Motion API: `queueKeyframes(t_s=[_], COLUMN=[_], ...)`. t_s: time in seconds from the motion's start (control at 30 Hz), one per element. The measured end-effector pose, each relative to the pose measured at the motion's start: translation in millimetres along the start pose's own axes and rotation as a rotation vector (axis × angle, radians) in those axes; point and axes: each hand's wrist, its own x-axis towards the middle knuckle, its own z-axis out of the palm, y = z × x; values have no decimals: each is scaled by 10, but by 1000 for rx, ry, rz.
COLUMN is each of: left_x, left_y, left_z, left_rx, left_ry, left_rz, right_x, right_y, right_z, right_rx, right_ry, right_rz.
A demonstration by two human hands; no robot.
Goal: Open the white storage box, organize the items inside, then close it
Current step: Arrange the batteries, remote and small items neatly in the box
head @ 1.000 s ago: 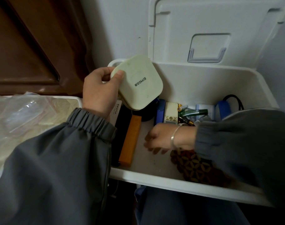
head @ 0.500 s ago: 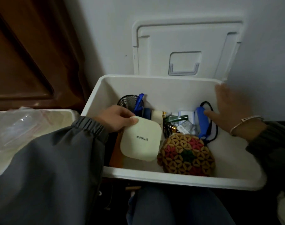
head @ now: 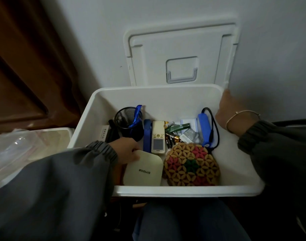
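Note:
The white storage box stands open on my lap, and its lid leans upright against the wall behind it. My left hand grips the far corner of a cream square device that lies at the box's near left. Beside the device sits a round beaded mat. Further back are a black mesh cup, a white handheld unit, loose batteries and a blue device with a black cable. My right hand is raised at the box's far right corner, fingers up towards the lid's lower edge.
A brown wooden door fills the left. A white bin with clear plastic bags stands beside the box on the left. My legs are under the box's front rim. The grey wall is close behind and to the right.
My left hand has lowered the cream device from above the box down onto its near-left floor. My right hand has left the beaded mat and risen to the far right corner.

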Motion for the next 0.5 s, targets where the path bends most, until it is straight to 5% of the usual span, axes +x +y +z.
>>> queueKeyframes(t_s=[0.23, 0.5], left_x=[88, 130], left_y=[40, 155], left_z=[124, 265], left_rx=[343, 287], left_ry=[-4, -125], left_rz=[59, 308], right_x=[45, 60], right_y=[8, 94], right_z=[35, 40], right_rx=[-20, 49], right_ry=[7, -13], right_rz=[-20, -89])
